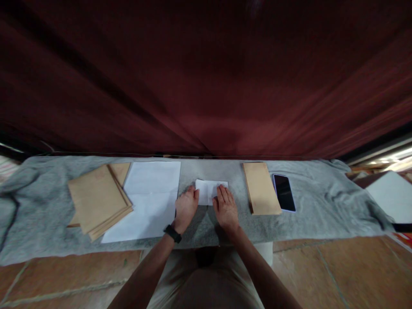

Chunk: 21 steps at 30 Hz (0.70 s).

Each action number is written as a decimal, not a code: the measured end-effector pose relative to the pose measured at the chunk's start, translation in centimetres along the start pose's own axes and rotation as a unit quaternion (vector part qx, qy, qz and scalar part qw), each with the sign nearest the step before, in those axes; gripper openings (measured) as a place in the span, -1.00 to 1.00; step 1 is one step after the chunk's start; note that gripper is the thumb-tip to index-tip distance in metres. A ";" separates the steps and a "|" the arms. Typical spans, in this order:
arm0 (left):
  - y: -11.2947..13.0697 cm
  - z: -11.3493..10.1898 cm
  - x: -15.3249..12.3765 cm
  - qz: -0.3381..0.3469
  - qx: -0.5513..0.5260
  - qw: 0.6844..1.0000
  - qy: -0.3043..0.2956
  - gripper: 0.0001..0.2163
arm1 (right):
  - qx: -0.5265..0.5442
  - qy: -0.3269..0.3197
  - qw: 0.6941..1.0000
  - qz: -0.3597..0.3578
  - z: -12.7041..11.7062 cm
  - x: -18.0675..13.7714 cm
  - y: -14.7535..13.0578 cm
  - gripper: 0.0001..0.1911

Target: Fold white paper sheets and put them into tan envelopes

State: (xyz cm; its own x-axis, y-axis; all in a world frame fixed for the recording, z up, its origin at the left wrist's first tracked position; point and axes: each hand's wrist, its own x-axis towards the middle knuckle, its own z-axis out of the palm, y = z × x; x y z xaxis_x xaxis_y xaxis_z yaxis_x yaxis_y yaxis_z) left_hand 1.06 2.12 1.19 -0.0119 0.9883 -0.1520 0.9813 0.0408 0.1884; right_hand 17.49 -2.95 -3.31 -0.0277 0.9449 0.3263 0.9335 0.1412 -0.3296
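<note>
A small folded sheet of white paper [207, 189] lies on the grey cloth in front of me, with crease lines across it. My left hand [187, 208] is closed at its left edge, thumb and fingers pinching the paper there. On the right part of the paper my right hand [226, 208] lies flat, fingers stretched out and touching its surface. Larger white sheets [154, 206], creased across the middle, lie to the left of my left hand. To the right of my right hand is a stack of brown envelopes [262, 189].
Several more brown envelopes [96, 197] are piled at the left, partly over the white sheets. A phone [284, 193] lies beside the right stack. Grey cloth [322, 201] covers the narrow table; a dark red curtain [206, 86] hangs behind it. A white-topped object [391, 195] stands far right.
</note>
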 end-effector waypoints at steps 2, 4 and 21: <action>0.1 0.3 -0.3 0.009 0.012 1.000 0.017 -0.60 | -0.007 -0.014 1.000 0.008 0.5 -0.3 0.0 -0.49; 0.2 0.4 -0.5 0.012 0.018 0.999 0.026 -0.60 | -0.011 -0.019 1.000 0.017 0.7 -0.4 0.1 -0.46; 0.1 1.0 -0.8 0.030 -0.020 0.997 0.064 -0.65 | -0.047 0.011 0.999 0.017 1.6 -0.8 -1.3 -0.35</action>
State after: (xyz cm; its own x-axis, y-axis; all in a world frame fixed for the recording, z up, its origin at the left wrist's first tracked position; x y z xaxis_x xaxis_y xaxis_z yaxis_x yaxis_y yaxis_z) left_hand 1.38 1.20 0.40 0.0199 0.9997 -0.0148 0.9726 -0.0160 0.2318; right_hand 15.76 -3.43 -4.60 0.0111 0.9416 0.3365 0.9633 0.0802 -0.2560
